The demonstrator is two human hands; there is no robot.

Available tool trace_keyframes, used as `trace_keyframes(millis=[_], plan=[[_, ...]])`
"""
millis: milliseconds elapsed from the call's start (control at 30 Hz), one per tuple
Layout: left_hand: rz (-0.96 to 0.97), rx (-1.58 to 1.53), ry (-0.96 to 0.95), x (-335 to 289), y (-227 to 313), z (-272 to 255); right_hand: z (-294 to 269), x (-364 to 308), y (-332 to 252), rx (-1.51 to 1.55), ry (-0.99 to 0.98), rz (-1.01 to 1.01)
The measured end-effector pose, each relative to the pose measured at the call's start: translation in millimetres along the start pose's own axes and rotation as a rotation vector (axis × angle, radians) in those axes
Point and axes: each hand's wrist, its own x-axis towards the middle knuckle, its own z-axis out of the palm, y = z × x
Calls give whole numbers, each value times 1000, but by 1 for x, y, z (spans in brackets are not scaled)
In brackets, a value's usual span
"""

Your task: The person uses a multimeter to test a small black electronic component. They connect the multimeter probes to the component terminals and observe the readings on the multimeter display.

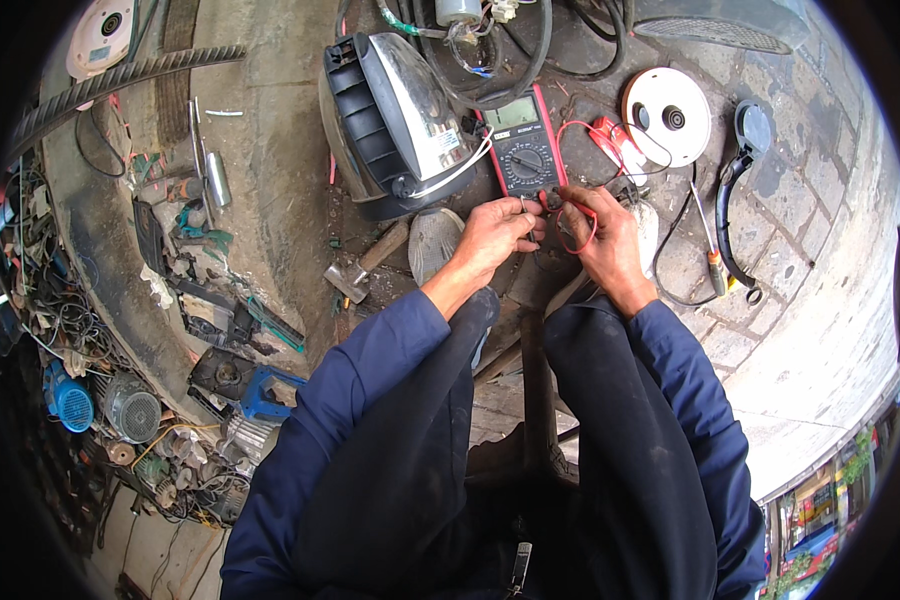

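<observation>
A red-framed multimeter (pixel 525 140) lies face up on the ground beyond my hands, its dial and screen in sight. Just below its lower edge, my right hand (pixel 608 245) pinches a red test lead (pixel 582 243), which loops beneath the fingers. Beside it, my left hand (pixel 495 238) is closed, thumb against fingers, on something thin and dark that I cannot make out. To the left of the multimeter an electric kettle (pixel 410 115) lies on its side, with a black handle and shiny body. A white round kettle base (pixel 668 117) rests to the right.
A hammer (pixel 365 265) lies left of my shoe. At the right are a screwdriver (pixel 716 255) and a curved black handle piece (pixel 735 190). Black cables (pixel 530 75) coil at the far side. Scrap motors (pixel 132 410) and wires crowd the left, near a ribbed steel bar (pixel 130 75).
</observation>
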Motion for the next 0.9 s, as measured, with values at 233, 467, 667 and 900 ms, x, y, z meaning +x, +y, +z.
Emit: trace_keyframes(millis=[233, 467, 667, 900], plan=[[-7, 3, -1, 1, -2, -1, 1, 2, 2, -10, -10, 20], [0, -9, -8, 2, -3, -1, 1, 4, 3, -20, -9, 13], [1, -1, -9, 1, -3, -1, 0, 5, 2, -8, -12, 21], [3, 9, -13, 3, -4, -1, 2, 14, -3, -83, 5, 2]])
